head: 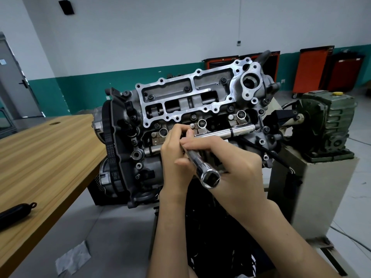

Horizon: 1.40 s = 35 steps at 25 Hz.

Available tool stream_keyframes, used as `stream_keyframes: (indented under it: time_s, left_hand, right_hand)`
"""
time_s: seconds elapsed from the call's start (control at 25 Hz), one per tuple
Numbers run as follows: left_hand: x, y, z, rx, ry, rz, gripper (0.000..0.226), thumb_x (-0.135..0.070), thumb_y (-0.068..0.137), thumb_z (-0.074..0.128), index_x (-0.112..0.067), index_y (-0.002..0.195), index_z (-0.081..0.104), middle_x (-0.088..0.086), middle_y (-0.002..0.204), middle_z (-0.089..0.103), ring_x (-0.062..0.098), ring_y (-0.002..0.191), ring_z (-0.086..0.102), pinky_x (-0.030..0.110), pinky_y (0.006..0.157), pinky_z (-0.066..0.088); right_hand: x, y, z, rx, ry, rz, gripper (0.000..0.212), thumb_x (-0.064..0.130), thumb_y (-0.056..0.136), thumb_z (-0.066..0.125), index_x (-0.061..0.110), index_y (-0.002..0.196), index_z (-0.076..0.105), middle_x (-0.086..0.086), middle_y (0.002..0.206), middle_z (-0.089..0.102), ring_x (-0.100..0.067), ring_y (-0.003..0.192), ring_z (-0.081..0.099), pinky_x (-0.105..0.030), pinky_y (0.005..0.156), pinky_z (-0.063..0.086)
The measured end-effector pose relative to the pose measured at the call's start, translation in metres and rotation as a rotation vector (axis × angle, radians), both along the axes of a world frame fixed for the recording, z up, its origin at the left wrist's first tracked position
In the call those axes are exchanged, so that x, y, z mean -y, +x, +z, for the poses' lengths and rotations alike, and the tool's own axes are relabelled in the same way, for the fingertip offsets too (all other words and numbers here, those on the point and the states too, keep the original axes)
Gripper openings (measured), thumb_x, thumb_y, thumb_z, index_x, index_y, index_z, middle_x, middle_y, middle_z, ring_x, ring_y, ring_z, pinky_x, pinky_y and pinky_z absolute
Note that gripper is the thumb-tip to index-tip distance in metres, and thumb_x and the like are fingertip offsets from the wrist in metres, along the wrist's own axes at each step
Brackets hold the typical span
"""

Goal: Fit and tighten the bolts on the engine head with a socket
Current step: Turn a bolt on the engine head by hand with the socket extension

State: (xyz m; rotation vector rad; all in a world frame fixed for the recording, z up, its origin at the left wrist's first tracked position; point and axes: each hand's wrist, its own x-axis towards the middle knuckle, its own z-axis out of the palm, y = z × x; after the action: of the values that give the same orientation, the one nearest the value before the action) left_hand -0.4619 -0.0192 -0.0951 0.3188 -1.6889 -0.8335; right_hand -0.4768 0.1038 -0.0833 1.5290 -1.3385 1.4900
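Note:
The engine head (186, 101) stands tilted on a stand in the middle of the view, with several dark bolts seated in its bright cover frame. A chrome socket extension (202, 167) points its open square end toward me. My right hand (230, 167) grips this socket shaft from the right. My left hand (176, 151) curls its fingers around the shaft's far end, low on the head near the fuel rail (239, 130). The tip of the tool and any bolt under it are hidden by my fingers.
A wooden table (46, 157) runs along the left, with a black handle (16, 213) lying on it. A green gearbox (329, 125) sits on a pedestal to the right. Red tool carts (313, 71) line the back wall. A timing belt (109, 141) wraps the engine's left end.

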Motion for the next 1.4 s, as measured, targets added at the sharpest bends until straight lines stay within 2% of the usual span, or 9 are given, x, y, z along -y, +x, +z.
stream_keyframes:
  time_s: [0.12,0.28,0.36,0.52,0.68,0.88,1.08,1.28,1.4]
  left_hand:
    - [0.004,-0.005,0.002,0.038,0.084,0.025,0.012,-0.011,0.089,0.051,-0.016,0.079,0.056,-0.015,0.076,0.055,-0.009,0.075,0.051,0.007,0.072,0.036]
    - [0.003,-0.002,-0.003,0.024,0.016,0.002,0.015,-0.021,0.09,0.049,-0.013,0.081,0.058,0.001,0.077,0.062,0.02,0.073,0.056,0.034,0.066,0.043]
    - [0.001,0.0,-0.002,0.004,-0.014,0.013,0.015,-0.019,0.089,0.05,-0.009,0.081,0.058,0.001,0.079,0.063,0.009,0.078,0.057,0.025,0.072,0.042]
    - [0.002,-0.004,0.009,0.15,0.068,0.059,0.016,-0.004,0.091,0.053,-0.016,0.08,0.056,-0.021,0.073,0.043,-0.028,0.074,0.039,-0.007,0.072,0.026]
    - [-0.003,0.003,0.004,0.046,0.016,-0.021,0.017,-0.015,0.09,0.05,-0.002,0.084,0.058,0.006,0.084,0.063,0.018,0.084,0.058,0.033,0.078,0.043]
    - [0.001,-0.005,0.014,0.165,0.083,0.1,0.033,-0.01,0.092,0.053,-0.03,0.067,0.045,-0.012,0.073,0.041,-0.022,0.076,0.042,0.007,0.08,0.035]
    - [-0.004,0.003,0.0,0.036,-0.022,0.015,0.019,-0.022,0.09,0.048,-0.008,0.085,0.058,0.003,0.079,0.062,0.016,0.075,0.056,0.032,0.068,0.044]
    - [0.001,-0.006,0.01,0.165,0.06,0.152,0.03,-0.01,0.093,0.054,-0.029,0.07,0.047,-0.016,0.071,0.047,-0.022,0.08,0.043,-0.002,0.074,0.029]
    - [0.001,-0.002,0.008,0.106,0.071,0.011,0.013,-0.004,0.093,0.051,-0.008,0.082,0.058,0.0,0.085,0.062,0.007,0.092,0.057,0.015,0.084,0.04]
  right_hand:
    - [0.0,0.007,-0.003,-0.073,0.067,0.088,0.03,-0.015,0.081,0.067,-0.005,0.109,0.066,-0.013,0.114,0.068,-0.015,0.108,0.063,-0.018,0.098,0.045]
    - [0.002,0.002,0.0,-0.036,0.014,0.015,0.034,-0.017,0.069,0.078,-0.002,0.099,0.072,-0.011,0.09,0.074,-0.016,0.082,0.069,-0.022,0.077,0.054]
    - [0.001,0.001,0.001,-0.018,-0.004,0.007,0.033,-0.014,0.068,0.08,-0.001,0.096,0.072,-0.01,0.091,0.074,-0.016,0.08,0.069,-0.022,0.074,0.054]
    - [0.001,0.008,0.0,-0.082,0.082,0.085,0.03,-0.017,0.081,0.065,-0.005,0.108,0.067,-0.012,0.114,0.068,-0.013,0.108,0.064,-0.018,0.097,0.047]
    - [0.0,0.0,0.005,-0.016,-0.004,-0.037,0.028,-0.011,0.069,0.081,-0.001,0.093,0.073,-0.013,0.079,0.073,-0.016,0.068,0.066,-0.011,0.073,0.049]
    - [0.001,0.007,0.003,-0.063,0.061,0.051,0.031,-0.017,0.076,0.071,-0.004,0.104,0.068,-0.011,0.11,0.07,-0.012,0.104,0.065,-0.016,0.096,0.046]
    - [-0.001,0.001,0.005,0.003,-0.029,-0.039,0.025,-0.008,0.069,0.082,-0.001,0.091,0.073,-0.013,0.078,0.073,-0.018,0.066,0.067,-0.013,0.073,0.051]
    - [0.002,0.012,0.003,-0.048,0.054,0.044,0.027,-0.016,0.079,0.069,-0.006,0.104,0.068,-0.012,0.109,0.07,-0.015,0.105,0.065,-0.021,0.096,0.048]
    - [-0.002,0.005,0.008,-0.021,0.027,0.007,0.025,-0.013,0.074,0.076,-0.002,0.096,0.072,-0.014,0.089,0.074,-0.018,0.078,0.069,-0.019,0.076,0.052]
